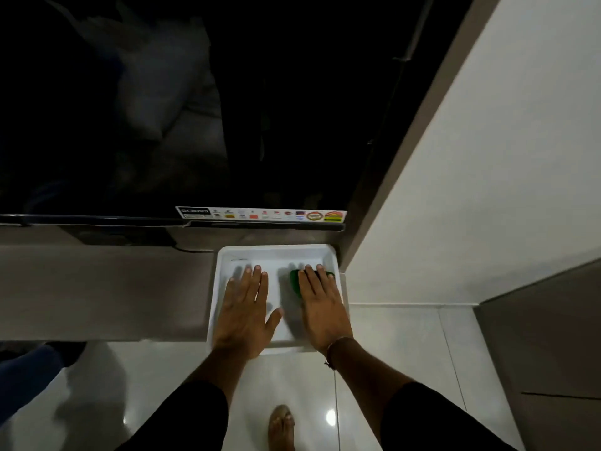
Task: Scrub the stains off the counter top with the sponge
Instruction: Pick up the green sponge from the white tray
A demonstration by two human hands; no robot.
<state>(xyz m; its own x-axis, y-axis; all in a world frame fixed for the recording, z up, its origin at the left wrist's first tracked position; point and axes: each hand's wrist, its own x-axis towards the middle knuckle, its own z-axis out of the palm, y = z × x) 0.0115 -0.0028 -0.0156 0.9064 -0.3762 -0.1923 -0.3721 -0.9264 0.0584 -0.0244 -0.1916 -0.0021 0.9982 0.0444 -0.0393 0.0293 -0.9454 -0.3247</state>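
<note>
A white tray (276, 255) sits at the right end of the grey-brown counter top (104, 291). My left hand (245, 307) lies flat in the tray, fingers spread, holding nothing. My right hand (320, 304) presses flat on a green sponge (295, 281) in the tray's right half; most of the sponge is hidden under the fingers. No stains are discernible on the counter in this dim light.
A large black TV screen (195, 109) with a sticker strip (260, 214) stands at the back of the counter. A white wall (471, 190) rises to the right. Glossy white floor tiles (390, 353) and my bare foot (281, 428) are below. A blue-clad shape (22, 372) is at lower left.
</note>
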